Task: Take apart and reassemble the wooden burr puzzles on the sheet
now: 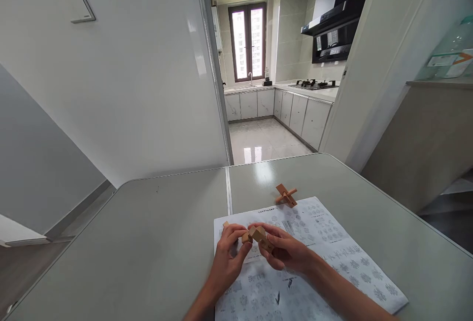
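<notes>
Over a printed sheet (351, 281) with rows of small diagrams, my two hands are close together. My left hand (229, 254) pinches a small wooden block (247, 238) between thumb and fingers. In my right hand (286, 249) are notched wooden puzzle pieces (258, 234), gripped between thumb and fingers. The pieces in both hands meet or nearly touch; whether they interlock I cannot tell. A bit of light wood (225, 223) shows just behind my left fingers, mostly hidden. Beyond the sheet's far edge lies a cross-shaped group of wooden sticks (286, 196).
The grey-green table (148, 252) has a pale seam (228, 190) running away from me. A white wall panel (155, 89) borders it at the left. Past the far edge a doorway opens on a kitchen with white cabinets (291, 109). A large clear bottle (453, 52) stands on a ledge at right.
</notes>
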A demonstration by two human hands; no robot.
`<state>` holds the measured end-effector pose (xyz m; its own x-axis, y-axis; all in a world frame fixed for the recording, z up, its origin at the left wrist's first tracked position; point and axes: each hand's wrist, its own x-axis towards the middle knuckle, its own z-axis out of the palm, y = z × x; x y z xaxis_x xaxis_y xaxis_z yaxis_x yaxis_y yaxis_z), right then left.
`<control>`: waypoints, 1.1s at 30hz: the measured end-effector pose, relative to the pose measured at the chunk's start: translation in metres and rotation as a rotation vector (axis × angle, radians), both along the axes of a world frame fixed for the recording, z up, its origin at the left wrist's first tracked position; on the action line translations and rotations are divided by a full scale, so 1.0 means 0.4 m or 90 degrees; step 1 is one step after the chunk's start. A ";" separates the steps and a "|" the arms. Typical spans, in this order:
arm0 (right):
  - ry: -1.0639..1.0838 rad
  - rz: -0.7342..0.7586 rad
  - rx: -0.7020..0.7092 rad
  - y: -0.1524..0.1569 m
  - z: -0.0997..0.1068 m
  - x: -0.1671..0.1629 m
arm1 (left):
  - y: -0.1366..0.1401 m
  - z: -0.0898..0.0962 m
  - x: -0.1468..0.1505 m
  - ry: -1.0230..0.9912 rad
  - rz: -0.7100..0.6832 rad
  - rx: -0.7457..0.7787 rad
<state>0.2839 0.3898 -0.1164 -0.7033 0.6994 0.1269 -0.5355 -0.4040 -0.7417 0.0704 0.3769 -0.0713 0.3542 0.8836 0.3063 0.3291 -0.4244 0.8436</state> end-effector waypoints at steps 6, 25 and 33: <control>-0.005 0.001 -0.033 -0.007 0.009 0.000 | 0.001 -0.009 0.001 0.007 0.033 0.044; -0.202 -0.314 0.002 0.002 0.026 -0.024 | 0.028 -0.037 -0.034 0.149 0.264 0.173; -0.573 -0.559 0.277 -0.014 0.015 -0.047 | 0.015 -0.050 -0.029 0.273 0.263 0.308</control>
<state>0.2652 0.3841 -0.1102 0.0010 0.9825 0.1865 0.2471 0.1804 -0.9520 0.0586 0.3830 -0.0912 0.1993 0.7721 0.6035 0.7978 -0.4854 0.3576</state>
